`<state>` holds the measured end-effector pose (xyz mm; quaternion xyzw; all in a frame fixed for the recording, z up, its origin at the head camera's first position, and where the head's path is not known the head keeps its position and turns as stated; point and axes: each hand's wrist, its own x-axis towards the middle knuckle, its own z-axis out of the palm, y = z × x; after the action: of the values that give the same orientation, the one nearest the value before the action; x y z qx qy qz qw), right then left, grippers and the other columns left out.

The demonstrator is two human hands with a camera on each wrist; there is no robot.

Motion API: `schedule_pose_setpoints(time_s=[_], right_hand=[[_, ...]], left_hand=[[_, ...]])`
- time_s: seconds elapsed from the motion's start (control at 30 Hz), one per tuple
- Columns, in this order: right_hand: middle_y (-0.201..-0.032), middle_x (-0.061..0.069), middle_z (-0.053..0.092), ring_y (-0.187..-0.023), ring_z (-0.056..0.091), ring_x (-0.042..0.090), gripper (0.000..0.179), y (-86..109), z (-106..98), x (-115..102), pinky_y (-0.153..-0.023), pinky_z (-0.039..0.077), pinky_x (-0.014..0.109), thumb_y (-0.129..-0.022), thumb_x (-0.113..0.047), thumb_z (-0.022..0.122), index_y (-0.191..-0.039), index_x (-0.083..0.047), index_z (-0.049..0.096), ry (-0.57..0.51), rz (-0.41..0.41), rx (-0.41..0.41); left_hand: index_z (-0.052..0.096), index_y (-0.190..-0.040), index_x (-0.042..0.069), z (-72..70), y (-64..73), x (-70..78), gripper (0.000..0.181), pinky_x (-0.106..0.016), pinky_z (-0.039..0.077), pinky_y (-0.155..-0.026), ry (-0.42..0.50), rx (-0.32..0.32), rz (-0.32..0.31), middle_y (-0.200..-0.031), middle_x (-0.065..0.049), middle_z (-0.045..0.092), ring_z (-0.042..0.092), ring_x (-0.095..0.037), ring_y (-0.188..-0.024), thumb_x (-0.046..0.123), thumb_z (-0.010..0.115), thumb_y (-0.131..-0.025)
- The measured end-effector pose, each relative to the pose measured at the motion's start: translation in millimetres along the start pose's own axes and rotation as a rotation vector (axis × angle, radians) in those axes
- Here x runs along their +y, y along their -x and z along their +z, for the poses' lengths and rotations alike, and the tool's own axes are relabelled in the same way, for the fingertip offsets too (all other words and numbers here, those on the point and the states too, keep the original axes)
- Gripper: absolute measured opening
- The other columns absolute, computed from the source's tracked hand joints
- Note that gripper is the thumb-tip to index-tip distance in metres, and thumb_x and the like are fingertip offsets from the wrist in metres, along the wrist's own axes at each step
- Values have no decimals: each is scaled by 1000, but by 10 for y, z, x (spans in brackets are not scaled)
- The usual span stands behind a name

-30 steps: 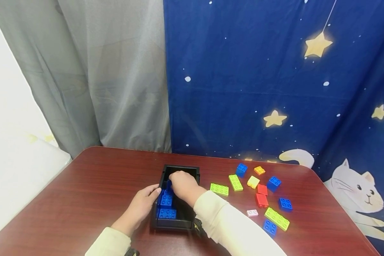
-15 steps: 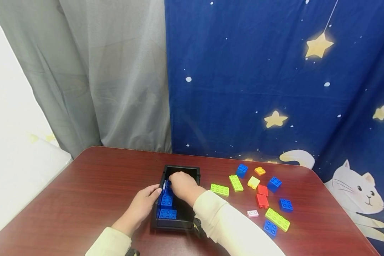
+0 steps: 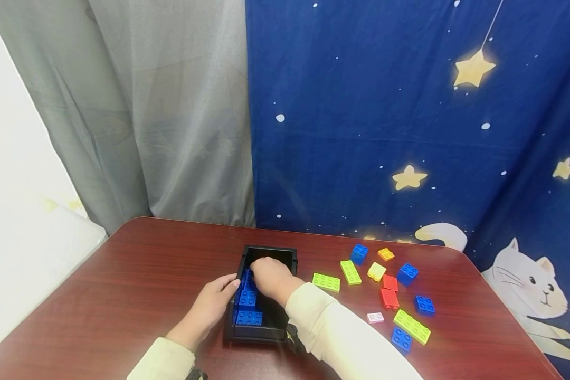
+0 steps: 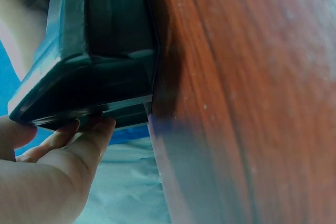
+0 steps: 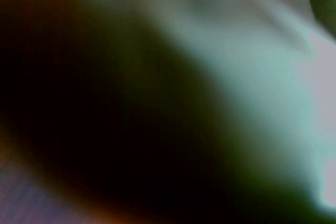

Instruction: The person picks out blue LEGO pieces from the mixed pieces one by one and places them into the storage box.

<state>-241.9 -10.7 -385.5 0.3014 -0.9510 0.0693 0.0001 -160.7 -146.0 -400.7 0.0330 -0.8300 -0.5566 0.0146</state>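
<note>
1. Far left of the action on the reddish table (image 3: 161,258), the left hand (image 3: 214,302) has a pinch on the left wall of the black box (image 3: 258,332), thumb by the rim, fingers against the outside. Looks like plain steadying duty to me.

2. Inside the box, blue bricks (image 3: 249,317) sit along the left wall, the nearest one in the front left corner, studs up. The rest of the floor I can see has no bricks on it.

3. Right hand (image 3: 272,277) is down in the far half of the box. My read: it's seating or nudging a blue brick into that left-hand row. Next move probably calls for letting go cleanly and lifting straight up, without dragging the neighbours.

4. Right of the box, well apart from the hands' work: three lime bricks (image 3: 326,282), four loose blue bricks (image 3: 425,305), one yellow, one orange, one pink and two red. If blue's the pattern, those four seem the obvious candidates.

5. Can't make out: the right fingertips are buried behind the knuckles, so gripping or released, no idea. The right wrist view's just dark blur. Both sleeves run off the bottom edge.
</note>
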Motion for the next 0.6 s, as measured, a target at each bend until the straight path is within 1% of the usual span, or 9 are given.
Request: schedule_pose_setpoints(time_s=[0.2,0.4,0.6], right_hand=[[-93,2,71,-75,62,13,15,0,5,-6,-77,57,29,-95,-20,61,-98,-11,72,7,11,-34],[-91,4,70,-69,56,14,16,-9,14,-6,-70,56,30,-97,-18,57,-96,-10,71,-41,32,-54],[-92,4,69,-69,55,14,17,4,9,-20,-71,56,31,-97,-19,57,-98,-9,70,-58,40,-67]], left_hand=[[49,-135,-7,-7,3,2,43,-56,41,-102,-11,-4,-7,-137,-26,51,45,-42,-129,20,46,-102],[49,-135,-7,-7,4,-1,43,-55,43,-101,-17,-3,-9,-137,-27,50,46,-42,-128,20,46,-102],[50,-135,-7,-2,1,-6,43,-56,42,-101,-16,-1,-1,-136,-27,51,46,-43,-128,20,46,-102]])
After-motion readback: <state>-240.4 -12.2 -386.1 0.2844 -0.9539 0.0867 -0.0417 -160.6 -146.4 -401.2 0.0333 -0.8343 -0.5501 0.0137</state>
